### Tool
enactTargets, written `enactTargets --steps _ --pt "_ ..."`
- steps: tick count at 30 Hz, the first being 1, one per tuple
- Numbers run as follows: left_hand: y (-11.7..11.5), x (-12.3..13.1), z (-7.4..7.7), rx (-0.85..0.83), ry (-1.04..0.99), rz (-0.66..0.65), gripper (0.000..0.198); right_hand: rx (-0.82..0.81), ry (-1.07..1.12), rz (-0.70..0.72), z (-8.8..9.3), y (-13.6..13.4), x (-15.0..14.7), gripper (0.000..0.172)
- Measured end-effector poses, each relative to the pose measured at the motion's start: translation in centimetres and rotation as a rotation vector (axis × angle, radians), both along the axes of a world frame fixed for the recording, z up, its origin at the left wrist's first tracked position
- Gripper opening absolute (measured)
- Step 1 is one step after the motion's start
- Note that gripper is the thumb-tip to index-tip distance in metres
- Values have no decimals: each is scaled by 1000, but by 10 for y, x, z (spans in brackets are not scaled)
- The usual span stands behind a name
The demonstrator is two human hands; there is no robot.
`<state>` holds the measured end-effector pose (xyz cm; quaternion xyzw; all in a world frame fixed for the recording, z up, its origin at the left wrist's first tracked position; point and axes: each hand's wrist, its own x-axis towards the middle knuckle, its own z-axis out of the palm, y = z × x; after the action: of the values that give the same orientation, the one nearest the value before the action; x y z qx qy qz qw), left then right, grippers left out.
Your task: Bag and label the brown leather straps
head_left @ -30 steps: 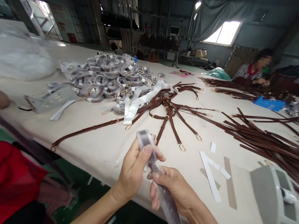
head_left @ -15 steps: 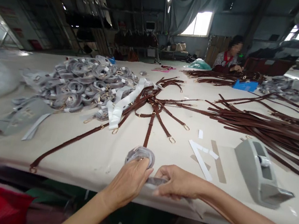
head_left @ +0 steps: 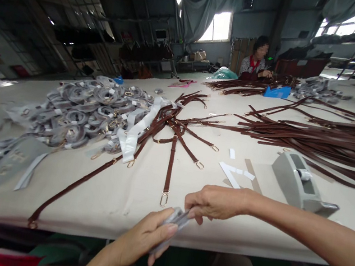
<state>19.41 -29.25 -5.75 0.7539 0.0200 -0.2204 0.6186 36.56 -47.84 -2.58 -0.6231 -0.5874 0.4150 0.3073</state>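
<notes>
My left hand (head_left: 142, 234) is closed round a coiled strap (head_left: 178, 219) in greyish plastic wrapping, just above the table's front edge. The fingers of my right hand (head_left: 215, 203) pinch the coil's wrapped end at its upper right side. The coil is seen nearly edge-on, and part of it is hidden by my left fingers. Just beyond my hands, a brown leather strap (head_left: 170, 164) with a gold ring lies on the table, one of several spreading from a brown bundle (head_left: 168, 115).
Left of the bundle is a heap of wrapped coils (head_left: 78, 111). Long brown straps (head_left: 300, 138) cover the right side. A grey tape dispenser (head_left: 299, 182) stands near my right forearm, beside white paper strips (head_left: 230, 174). A person (head_left: 257, 62) sits across the table.
The coil has turned from facing up to nearly edge-on and come lower, nearer the front edge. My right hand has moved up to the coil's side. The view has shifted right.
</notes>
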Motion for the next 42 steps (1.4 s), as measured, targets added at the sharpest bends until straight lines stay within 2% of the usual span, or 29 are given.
enactTargets --steps 2,5,9,11,13,16,18,20,23,25,27,30,32,33,35,36,40,42 --pt "0 -3 -6 -242 26 55 37 7 75 2 0 -1 4 13" --pt "-3 -3 -21 -639 -23 211 38 59 183 -60 -7 0 0 24" --pt "-13 3 -38 -1093 -33 334 37 222 422 -331 -32 7 -29 39" --pt "-17 5 -41 -1208 -22 358 37 317 464 -491 -46 12 -48 47" --pt "-19 6 -43 -1267 -33 381 36 386 411 -597 -56 15 -64 53" --pt "-21 6 -44 -1287 -33 420 35 439 351 -653 -59 15 -79 50" --pt "-23 6 -46 -1267 -24 454 35 384 293 -657 -58 12 -82 41" --pt "-25 7 -49 -1185 -22 484 39 285 180 -657 -57 9 -81 35" --pt "-28 14 -52 -874 -120 492 43 236 -95 -642 -63 6 -74 16" --pt "-24 22 -47 -686 -202 461 41 260 -252 -631 -68 6 -66 11" --pt "-13 32 -32 -545 -250 395 37 291 -362 -631 -72 8 -53 13" --pt "4 49 -1 -287 -302 302 28 383 -588 -605 -74 17 -28 15" --pt "9 60 11 70 -443 228 28 454 -738 -566 -78 25 -11 9" --pt "8 65 10 300 -556 188 30 485 -806 -547 -82 28 -4 4" --pt "2 70 -8 720 -782 121 31 531 -923 -506 -97 30 5 11" --pt "-3 70 -22 832 -857 112 29 551 -970 -476 -106 28 6 18" --pt "-27 57 -90 946 -999 139 25 612 -1074 -308 -135 4 0 35" --pt "-34 48 -110 989 -1066 150 28 621 -1078 -238 -137 -12 -4 36"
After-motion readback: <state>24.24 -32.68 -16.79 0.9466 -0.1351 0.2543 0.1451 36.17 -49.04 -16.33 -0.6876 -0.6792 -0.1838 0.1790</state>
